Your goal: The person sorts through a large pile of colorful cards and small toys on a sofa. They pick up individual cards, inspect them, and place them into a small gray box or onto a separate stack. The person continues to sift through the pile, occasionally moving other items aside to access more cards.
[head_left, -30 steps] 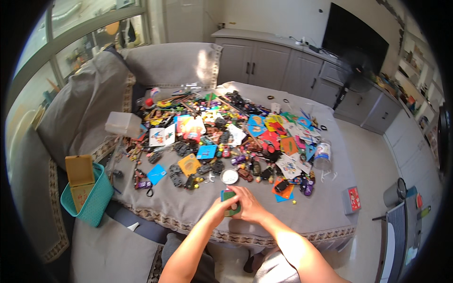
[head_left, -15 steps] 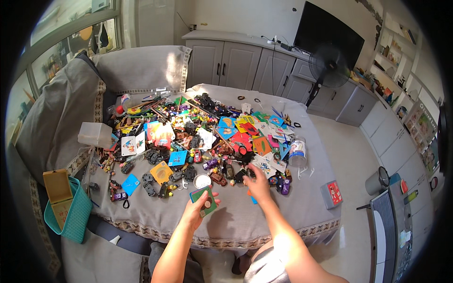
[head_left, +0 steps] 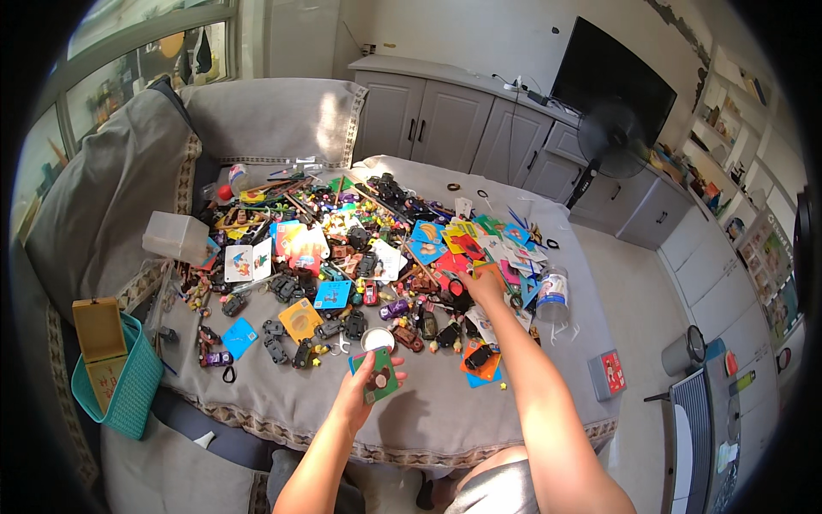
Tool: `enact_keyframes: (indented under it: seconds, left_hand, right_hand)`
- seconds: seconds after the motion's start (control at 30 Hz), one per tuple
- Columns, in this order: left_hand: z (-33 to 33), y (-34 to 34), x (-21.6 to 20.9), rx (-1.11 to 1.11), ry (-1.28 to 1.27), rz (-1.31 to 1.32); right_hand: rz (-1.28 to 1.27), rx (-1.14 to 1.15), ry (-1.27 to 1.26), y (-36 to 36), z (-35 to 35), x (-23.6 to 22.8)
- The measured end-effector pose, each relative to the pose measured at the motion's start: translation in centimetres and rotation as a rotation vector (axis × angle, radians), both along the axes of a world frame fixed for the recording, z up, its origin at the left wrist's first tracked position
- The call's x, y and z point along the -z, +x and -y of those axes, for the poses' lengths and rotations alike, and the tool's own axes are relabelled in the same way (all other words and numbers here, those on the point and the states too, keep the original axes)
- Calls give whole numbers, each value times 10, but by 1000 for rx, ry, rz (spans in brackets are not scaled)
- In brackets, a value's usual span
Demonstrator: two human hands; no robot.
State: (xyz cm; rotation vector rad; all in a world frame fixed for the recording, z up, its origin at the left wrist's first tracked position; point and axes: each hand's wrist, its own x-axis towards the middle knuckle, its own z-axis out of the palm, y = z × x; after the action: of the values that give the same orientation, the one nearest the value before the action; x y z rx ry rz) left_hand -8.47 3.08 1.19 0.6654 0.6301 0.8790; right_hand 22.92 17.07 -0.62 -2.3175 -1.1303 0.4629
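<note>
My left hand (head_left: pixel 370 381) holds a small stack of picture cards (head_left: pixel 382 384) above the near side of the cloth-covered surface; the top card is green with a round brown picture. My right hand (head_left: pixel 481 289) reaches over the pile, fingers stretched out at an orange card (head_left: pixel 490 271); whether they grip it is hidden. Under my right forearm's left side, a black toy car (head_left: pixel 482 356) rests on an orange-and-blue card pair (head_left: pixel 485 373). A round white tub (head_left: pixel 377 339) stands just beyond my left hand. More toy cars, among them a purple one (head_left: pixel 395 309), lie around it.
Mixed toys, pencils and cards cover the far middle. A clear plastic jar (head_left: pixel 553 294) lies right of the pile, with a red-and-grey box (head_left: pixel 607 374) nearer the right edge. At left are a translucent box (head_left: pixel 175 239) and a teal basket (head_left: pixel 120 377).
My right hand has moved away from the toy cars, farther out to the orange card. The orange-and-blue cards under the black car are now uncovered. My left hand keeps its cards.
</note>
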Motion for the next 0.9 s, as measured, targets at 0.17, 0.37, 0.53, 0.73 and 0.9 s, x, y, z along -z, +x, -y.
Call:
enact_keyframes:
  seconds: [0.17, 0.37, 0.53, 0.73, 0.9]
  left_hand:
    - [-3, 1, -1, -6, 9, -29]
    - [-4, -7, -1, -55, 12, -11]
    - [-1, -5, 1, -59, 19, -24]
    - [2, -7, 4, -70, 18, 2]
    - [3, -3, 6, -48, 2, -2]
  right_hand:
    - [-265, 158, 112, 40, -58, 72]
    - [-318, 164, 306, -10, -28, 44]
    - [-367, 167, 500, -3, 15, 36]
    - [-581, 143, 691, -26, 74, -13]
    - [-874, 78, 865, -32, 104, -16]
